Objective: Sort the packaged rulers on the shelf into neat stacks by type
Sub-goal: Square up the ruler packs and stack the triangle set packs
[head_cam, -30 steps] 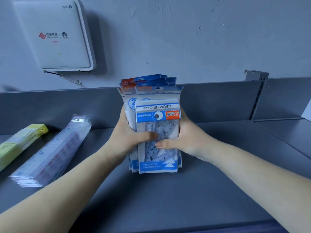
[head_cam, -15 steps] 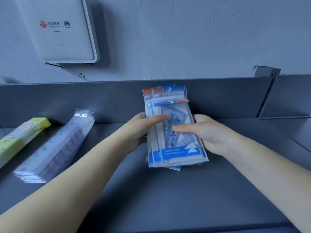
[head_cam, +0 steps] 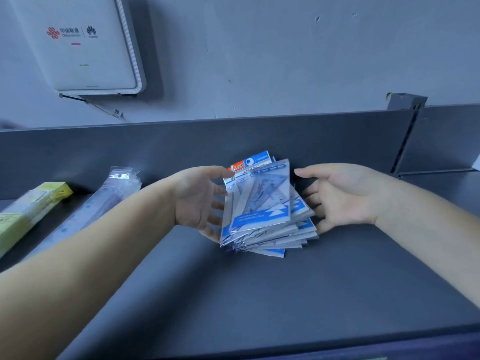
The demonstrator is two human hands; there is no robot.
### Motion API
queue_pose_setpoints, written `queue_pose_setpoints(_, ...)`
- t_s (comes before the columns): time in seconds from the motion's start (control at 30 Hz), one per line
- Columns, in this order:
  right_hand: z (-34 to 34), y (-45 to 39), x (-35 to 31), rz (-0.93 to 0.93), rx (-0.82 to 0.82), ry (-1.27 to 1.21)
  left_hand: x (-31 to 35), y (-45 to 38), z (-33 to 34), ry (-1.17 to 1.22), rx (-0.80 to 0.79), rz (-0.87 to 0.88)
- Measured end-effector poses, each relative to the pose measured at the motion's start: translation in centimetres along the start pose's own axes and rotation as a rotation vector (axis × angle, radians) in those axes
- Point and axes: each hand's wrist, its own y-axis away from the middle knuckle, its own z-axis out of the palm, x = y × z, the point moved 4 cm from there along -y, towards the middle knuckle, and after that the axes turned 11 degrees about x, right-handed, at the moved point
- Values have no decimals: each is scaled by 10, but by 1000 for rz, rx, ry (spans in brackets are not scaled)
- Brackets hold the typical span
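Grey shelf [head_cam: 259, 294] under a plastered wall carries a fanned stack of geometry sets [head_cam: 265, 211] near its back panel. Left hand [head_cam: 200, 198] and right hand [head_cam: 342, 196] flank it, fingers spread and relaxed, fingertips seemingly brushing its edges. Clear rulers [head_cam: 85, 211] and yellow packs [head_cam: 28, 211] lie left.

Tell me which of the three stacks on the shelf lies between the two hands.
The blue-and-white stack; the clear stack and yellow stack lie further left.
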Motion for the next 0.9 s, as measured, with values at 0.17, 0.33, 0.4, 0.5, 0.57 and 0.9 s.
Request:
queue_pose_setpoints(0.17, -1, -1, 5, 32, 34, 63, 6, -2, 19, -58, 41, 20)
queue_pose_setpoints(0.33, 4, -2, -1, 2, 27, 139, 17, 6, 41, -95, 17, 63)
queue_pose_setpoints(0.4, 9, -3, -2, 2, -4, 177, 21, 10, 49, -102, 20, 56)
queue_pose_setpoints(0.5, 15, -5, -1, -31, 24, 279, 23, 9, 57, -143, 49, 51)
queue_pose_setpoints(0.57, 16, -5, 1, -71, 83, 320, 22, 6, 55, -139, 51, 34)
queue_pose_setpoints(0.9, 6, -8, 1, -12, 76, 178, 13, -9, 33, -71, 81, -83)
